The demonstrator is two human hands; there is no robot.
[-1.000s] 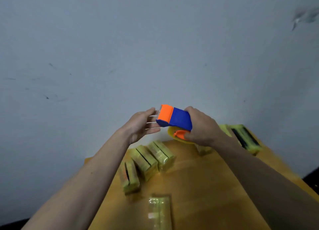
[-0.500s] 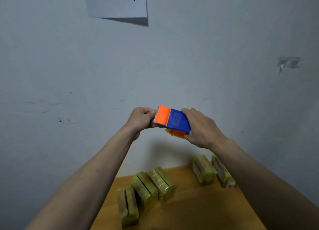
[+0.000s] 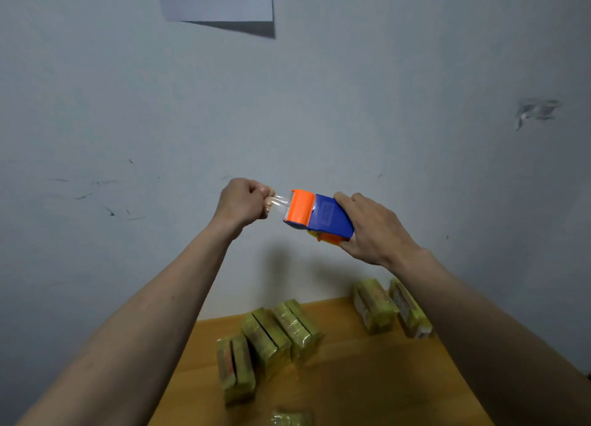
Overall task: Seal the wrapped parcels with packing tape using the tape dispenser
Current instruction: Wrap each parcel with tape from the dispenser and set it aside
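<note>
Tape [image 3: 279, 204] stretches leftward from the dispenser [image 3: 319, 216], gripped by the right hand [image 3: 374, 229]; left hand [image 3: 244, 202] fingers pinch its end, parcels [image 3: 281, 333] well below.

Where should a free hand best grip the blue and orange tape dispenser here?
On the blue and orange tape dispenser's blue rear body, coming from behind, as the right hand does. The orange front end feeds clear tape, pinched by the left hand.

Looks like a plain packing or storage room, not a home: bare grey scuffed wall [image 3: 383, 122] filling most of the view, printed paper sign [image 3: 217, 0] taped up at 12 o'clock, wooden table [image 3: 367, 377] at 6 o'clock carrying rows of identical wrapped parcels [image 3: 281, 333]
</note>
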